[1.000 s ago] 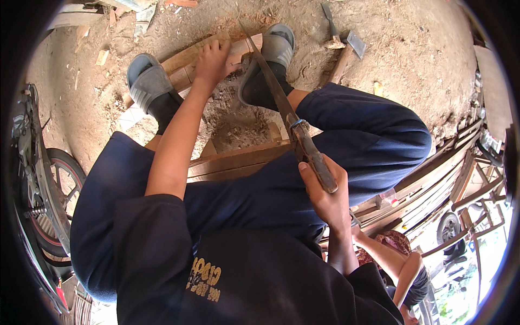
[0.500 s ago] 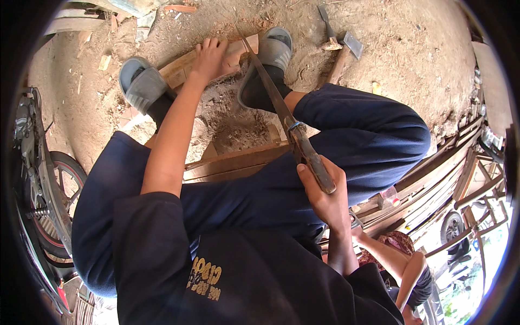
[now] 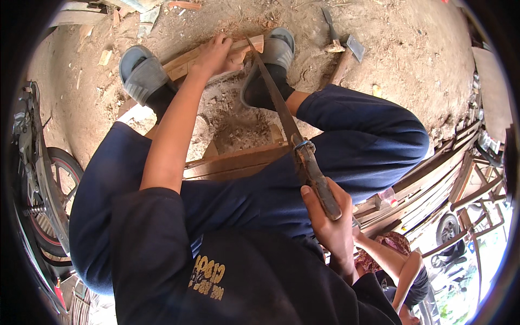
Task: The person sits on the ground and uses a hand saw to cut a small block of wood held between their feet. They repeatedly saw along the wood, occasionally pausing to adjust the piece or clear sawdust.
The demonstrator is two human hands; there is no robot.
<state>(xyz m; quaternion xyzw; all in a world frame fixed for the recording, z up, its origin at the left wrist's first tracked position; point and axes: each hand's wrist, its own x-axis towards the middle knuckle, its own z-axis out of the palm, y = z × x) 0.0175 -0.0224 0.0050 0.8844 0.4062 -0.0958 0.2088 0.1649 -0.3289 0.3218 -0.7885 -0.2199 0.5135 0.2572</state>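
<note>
My right hand [image 3: 331,219] is wrapped round the worn handle of a handsaw [image 3: 277,96], low over my right thigh. The long dark blade slants up and to the left, and its tip end lies across a piece of wood [image 3: 179,67] near its right end. That wood lies between my two sandalled feet, close to the ground. My left hand [image 3: 213,55] grips it from above, left of the blade, fingers bent over its far edge. The underside of the wood and part of my left thumb are hidden.
A hammer-like tool [image 3: 346,54] and a chisel-like tool [image 3: 328,23] lie on the dirt floor at the upper right. A wooden beam [image 3: 233,162] crosses between my legs. A motorcycle [image 3: 49,184] stands at left. Another person [image 3: 395,260] is at the lower right, by stacked planks.
My right hand has drawn the saw back toward me and slightly right, so less blade extends beyond the wood. My left hand stays on the wood.
</note>
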